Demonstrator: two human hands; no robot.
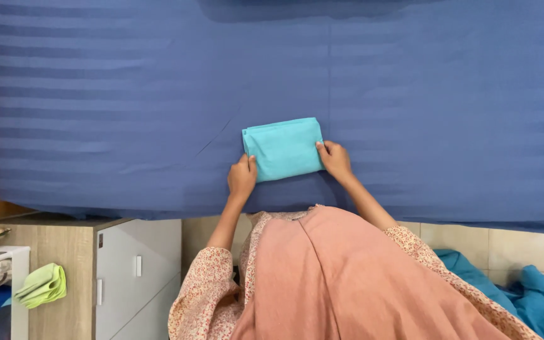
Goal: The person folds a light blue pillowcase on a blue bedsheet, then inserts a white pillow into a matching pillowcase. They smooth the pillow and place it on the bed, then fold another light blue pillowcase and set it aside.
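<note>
A folded turquoise cloth lies as a neat rectangle on a blue striped bed sheet, near the bed's front edge. My left hand rests at its lower left corner with fingers curled on the edge. At the cloth's right edge, my right hand has its fingertips pressing the fabric. Both hands flank the cloth and touch it. I wear a pink garment with floral sleeves.
A white and wood cabinet stands at lower left beside the bed. A folded light green cloth hangs on a white basket at far left. More teal fabric lies on the tiled floor at lower right.
</note>
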